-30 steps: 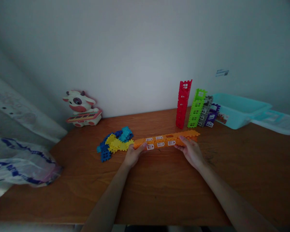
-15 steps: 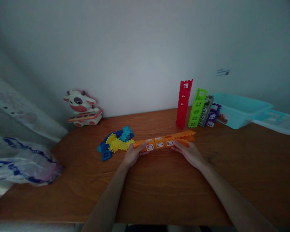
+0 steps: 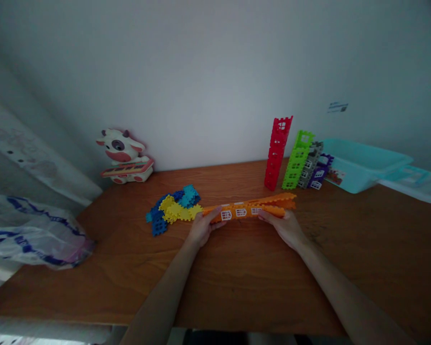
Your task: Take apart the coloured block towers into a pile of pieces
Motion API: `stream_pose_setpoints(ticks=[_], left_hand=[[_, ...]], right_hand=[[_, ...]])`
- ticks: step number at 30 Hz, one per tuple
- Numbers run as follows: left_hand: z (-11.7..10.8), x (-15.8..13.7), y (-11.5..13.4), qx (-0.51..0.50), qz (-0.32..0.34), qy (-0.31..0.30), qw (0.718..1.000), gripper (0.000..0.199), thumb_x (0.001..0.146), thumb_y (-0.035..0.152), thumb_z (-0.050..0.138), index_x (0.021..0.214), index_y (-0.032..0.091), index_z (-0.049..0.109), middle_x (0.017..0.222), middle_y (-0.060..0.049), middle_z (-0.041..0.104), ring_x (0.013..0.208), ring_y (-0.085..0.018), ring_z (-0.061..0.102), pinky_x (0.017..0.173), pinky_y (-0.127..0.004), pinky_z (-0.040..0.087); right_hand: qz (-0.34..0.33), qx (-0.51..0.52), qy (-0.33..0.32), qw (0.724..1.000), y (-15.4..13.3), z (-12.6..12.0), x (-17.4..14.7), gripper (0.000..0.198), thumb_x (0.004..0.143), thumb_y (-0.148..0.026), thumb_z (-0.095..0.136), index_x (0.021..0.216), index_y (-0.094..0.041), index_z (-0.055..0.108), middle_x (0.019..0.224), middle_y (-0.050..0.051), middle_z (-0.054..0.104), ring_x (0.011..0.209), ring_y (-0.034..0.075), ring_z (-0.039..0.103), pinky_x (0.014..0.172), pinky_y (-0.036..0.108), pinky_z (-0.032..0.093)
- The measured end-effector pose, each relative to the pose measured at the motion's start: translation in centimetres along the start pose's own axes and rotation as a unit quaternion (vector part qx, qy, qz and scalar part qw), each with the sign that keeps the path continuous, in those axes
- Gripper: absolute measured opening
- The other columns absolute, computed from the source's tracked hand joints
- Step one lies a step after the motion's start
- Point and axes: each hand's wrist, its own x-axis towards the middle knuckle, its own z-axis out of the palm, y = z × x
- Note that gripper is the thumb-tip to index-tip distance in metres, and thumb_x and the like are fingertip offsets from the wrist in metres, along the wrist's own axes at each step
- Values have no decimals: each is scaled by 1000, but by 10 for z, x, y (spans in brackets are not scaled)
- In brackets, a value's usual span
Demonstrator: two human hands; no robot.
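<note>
A long orange strip of interlocking building tiles (image 3: 240,212) with white window inserts lies crosswise between my hands. My left hand (image 3: 202,229) grips its left end, thumb on the near face and fingers beneath. At the right part, my right hand (image 3: 285,226) is closed on the lower orange edge, thumb near a white window. The orange panels spread apart toward the right end, where a gap shows between them. Yellow gear-edged tiles (image 3: 174,209) lie just past my left hand, over blue tiles (image 3: 159,225) and light blue ones (image 3: 190,195).
Toward the back right stand a red tower (image 3: 277,153), a green tower (image 3: 297,160), a grey tower (image 3: 311,165) and a short purple one (image 3: 320,172). Beside them is a turquoise bin (image 3: 366,165). A cow toy keyboard (image 3: 125,158) and a plastic bag (image 3: 39,235) are at left.
The view has shifted slightly, so most things appear a little farther right. Both hands keep their hold on the orange strip, and its right-end panels look slightly more spread.
</note>
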Motion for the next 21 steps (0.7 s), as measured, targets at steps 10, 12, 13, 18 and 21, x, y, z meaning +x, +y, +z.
stream_pose_setpoints(ticks=[10,12,13,18,21], left_hand=[[3,-1,5,0,-13,19,1000,21,76,25,82,87,8,76,98,-14,77,86,-22,73,70,-32,65],[3,-1,5,-1,-6,24,1000,19,77,24,81,86,8,76,97,-14,77,85,-22,73,70,-32,66],[3,-1,5,-4,-11,26,1000,17,79,23,80,86,8,76,98,-14,77,85,-21,73,70,-32,66],[0,1,6,-21,-61,23,998,9,86,16,71,89,9,76,104,-13,76,87,-19,72,70,-29,66],[-3,2,8,-19,-81,16,996,10,87,15,69,91,9,76,105,-14,76,88,-20,72,69,-30,66]], right_hand=[[14,-15,-47,999,15,-13,9,37,62,-45,89,89,-23,81,97,5,80,90,25,73,90,43,58],[13,-27,-44,999,11,-12,7,38,62,-48,89,89,-23,81,98,6,80,91,26,73,91,44,57],[14,-40,-43,998,8,-11,5,37,62,-48,88,88,-24,81,97,5,80,92,27,73,92,44,57],[26,-90,-58,994,-3,-8,1,34,61,-49,88,86,-26,81,97,4,80,96,29,72,95,46,54],[17,-114,-67,991,-5,-10,2,35,63,-50,86,88,-27,81,99,4,80,98,29,72,97,46,53]])
